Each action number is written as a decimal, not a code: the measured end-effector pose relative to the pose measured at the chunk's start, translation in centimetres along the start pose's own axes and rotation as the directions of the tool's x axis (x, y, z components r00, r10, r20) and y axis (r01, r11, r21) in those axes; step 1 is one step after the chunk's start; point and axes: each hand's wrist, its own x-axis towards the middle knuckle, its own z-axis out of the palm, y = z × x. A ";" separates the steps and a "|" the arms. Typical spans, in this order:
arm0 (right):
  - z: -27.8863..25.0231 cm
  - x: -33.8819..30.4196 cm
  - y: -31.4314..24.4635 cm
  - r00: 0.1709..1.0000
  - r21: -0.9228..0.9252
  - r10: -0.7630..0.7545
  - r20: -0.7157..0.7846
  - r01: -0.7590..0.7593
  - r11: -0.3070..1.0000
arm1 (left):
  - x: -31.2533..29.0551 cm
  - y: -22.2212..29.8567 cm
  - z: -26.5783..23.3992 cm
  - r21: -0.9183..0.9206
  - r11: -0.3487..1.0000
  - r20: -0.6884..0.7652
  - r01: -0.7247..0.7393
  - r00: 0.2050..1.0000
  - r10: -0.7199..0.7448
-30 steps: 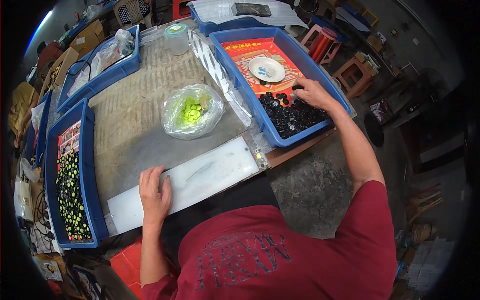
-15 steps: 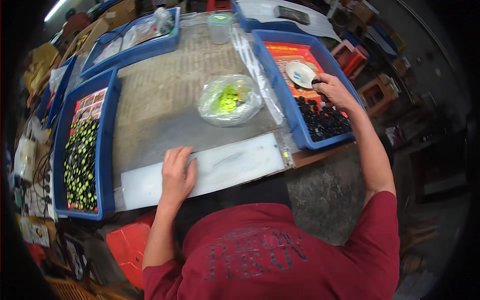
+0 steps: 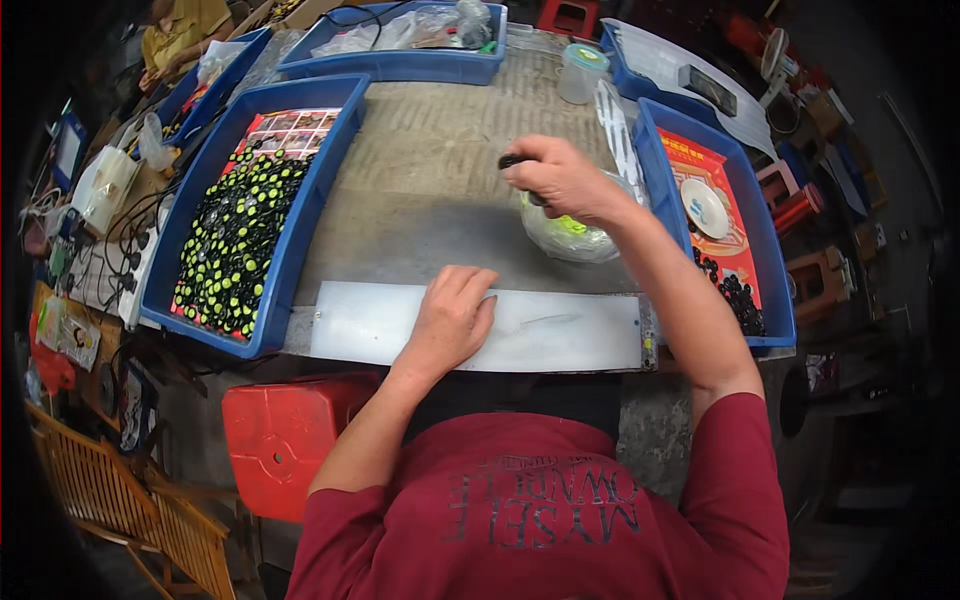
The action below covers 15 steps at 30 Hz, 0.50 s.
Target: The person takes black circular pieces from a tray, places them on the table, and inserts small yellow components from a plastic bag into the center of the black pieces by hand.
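My left hand point(image 3: 455, 320) lies palm down on a long white board point(image 3: 570, 325) at the table's near edge, fingers stretched out and holding nothing. Raised over the middle of the table, my right hand point(image 3: 562, 180) is closed on small black round pieces point(image 3: 511, 161); some stick out between the fingertips. Behind that wrist is a clear plastic bag point(image 3: 570, 243) with bright yellow-green bits point(image 3: 570, 222), partly hidden by my forearm. Black round pieces point(image 3: 738, 300) and a white dish point(image 3: 704, 208) lie in the right blue tray point(image 3: 777, 280).
The left blue tray point(image 3: 303, 240) holds many black pieces with yellow-green centres point(image 3: 235, 240). A lidded clear tub point(image 3: 580, 75) and another blue tray point(image 3: 430, 68) stand at the back. Below the table's edge is a red stool point(image 3: 275, 450). Another person point(image 3: 190, 35) is at far left.
My right hand has moved left from over the right tray to above the bag, still closed on black pieces. My left hand stays on the board. The view has shifted.
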 end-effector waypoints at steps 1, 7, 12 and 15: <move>0.8 1.3 0.5 1.000 -0.003 -0.004 0.008 0.004 1.000 | 0.1 0.0 0.0 -0.010 1.000 0.000 -0.005 1.000 0.005; 5.4 5.8 5.7 0.973 -0.448 -0.226 -0.047 0.181 0.876 | 0.0 0.3 -0.1 -0.001 1.000 0.010 0.013 1.000 -0.013; 7.2 5.7 7.4 0.938 -0.651 -0.315 -0.145 0.149 0.745 | -0.1 0.2 0.0 -0.029 0.999 0.014 0.016 1.000 -0.015; 7.1 5.8 7.6 0.933 -0.675 -0.322 -0.163 0.133 0.726 | 0.0 0.2 0.0 -0.029 0.999 0.026 0.017 1.000 -0.017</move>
